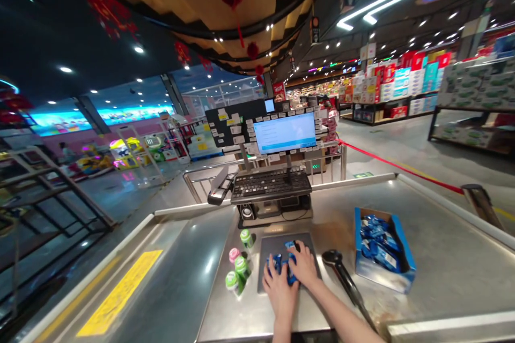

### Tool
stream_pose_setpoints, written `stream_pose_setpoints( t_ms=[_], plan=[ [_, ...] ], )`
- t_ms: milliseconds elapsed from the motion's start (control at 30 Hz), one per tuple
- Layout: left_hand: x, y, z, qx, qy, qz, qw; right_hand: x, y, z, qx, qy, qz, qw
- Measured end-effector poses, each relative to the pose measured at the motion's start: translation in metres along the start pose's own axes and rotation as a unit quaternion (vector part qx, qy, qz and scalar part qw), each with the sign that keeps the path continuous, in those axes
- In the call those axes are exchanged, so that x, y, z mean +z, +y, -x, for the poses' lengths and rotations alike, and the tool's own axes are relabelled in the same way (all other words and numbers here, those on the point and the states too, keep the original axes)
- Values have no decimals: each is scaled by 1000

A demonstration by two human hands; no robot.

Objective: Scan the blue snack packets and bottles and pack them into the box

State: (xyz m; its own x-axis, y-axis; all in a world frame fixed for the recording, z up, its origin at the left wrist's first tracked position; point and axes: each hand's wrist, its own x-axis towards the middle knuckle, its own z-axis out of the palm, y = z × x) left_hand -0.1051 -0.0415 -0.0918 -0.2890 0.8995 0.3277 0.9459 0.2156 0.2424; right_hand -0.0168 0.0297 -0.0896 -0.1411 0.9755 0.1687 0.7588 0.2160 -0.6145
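Observation:
Both my hands rest on a small blue packet (288, 266) that lies on the dark scanner plate (271, 244) set into the steel checkout counter (442, 236). My left hand (279, 289) covers the packet's near left part with fingers bent over it. My right hand (304, 266) presses on its right side, fingers curled. Parts of the blue packet show between and beyond the fingers.
Several small green and pink bottles (238, 268) stand left of the plate. A black handheld scanner (340, 268) lies to the right, then a blue box of blue packets (382, 249). A keyboard (271, 183) and lit monitor (285, 132) stand behind. A red barrier tape (394, 164) runs right.

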Motion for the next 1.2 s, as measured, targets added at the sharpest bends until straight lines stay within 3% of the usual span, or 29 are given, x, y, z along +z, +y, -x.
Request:
stream_pose_setpoints(
  t_ms=[133, 300, 433, 600, 900, 1100, 1200],
  plan=[
    [6, -7, -4, -23, 4, 0, 1000, 8, 0, 13, -23, -2, -17, 1000],
    [22, -17, -6, 2, 15, 66, 998, 18, -3, 19, -30, 27, -102, 994],
    [37, -21, -6, -10, 46, 124, 991, 25, -4, 17, -27, 74, -204, 976],
    [50, -21, -2, -28, 92, 151, 984, 26, -4, 17, 2, 88, -223, 971],
    [38, -17, 8, 37, 80, 109, 990, 20, -5, 22, 59, 67, -193, 977],
    [45, -20, 14, 29, 126, 124, 984, 11, -7, 27, 18, 36, -188, 981],
    [42, -12, 14, 43, 154, 151, 976, -6, -6, 30, -1, 39, -192, 981]
  ],
)
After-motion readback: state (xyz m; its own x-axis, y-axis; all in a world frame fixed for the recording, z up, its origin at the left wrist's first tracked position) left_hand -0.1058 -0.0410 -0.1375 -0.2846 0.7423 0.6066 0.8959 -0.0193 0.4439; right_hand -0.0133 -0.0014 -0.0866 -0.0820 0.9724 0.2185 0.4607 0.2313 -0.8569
